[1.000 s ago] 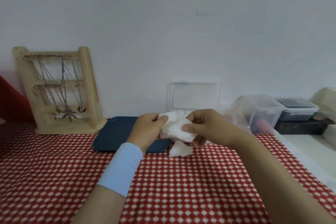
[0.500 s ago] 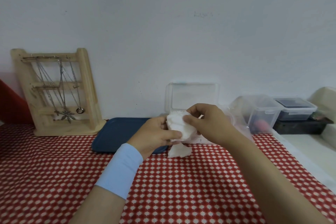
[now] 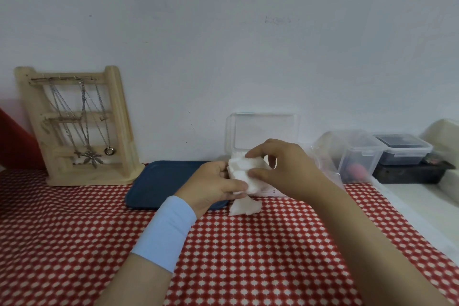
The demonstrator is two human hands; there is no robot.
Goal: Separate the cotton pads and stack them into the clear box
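Only one bundle of cotton pads (image 3: 242, 172) is being handled, held above the table (image 3: 74, 231) just in front of the clear box (image 3: 262, 131). How many pads it holds cannot be counted. The left hand (image 3: 211, 187) grips it from the side and below, with the thumb pressed across the front and the other fingers hidden behind the bundle. The right hand (image 3: 288, 171) pinches the bundle between forefinger and thumb, its remaining fingers curled.

One loose white piece (image 3: 244, 207), perhaps two overlapped pads, lies on the red checked cloth directly under the hands. There is one clear box, its lid upright against the wall and its body mostly hidden by the hands. One dark blue tray (image 3: 161, 181) lies to the left of the box, partly covered by the left hand.

Farther left, one wooden stand (image 3: 120, 126) carries several chains, too tangled to count. At the right are two lidded tubs, a taller one (image 3: 357, 154) and a flatter one (image 3: 402, 149), their contents blurred.
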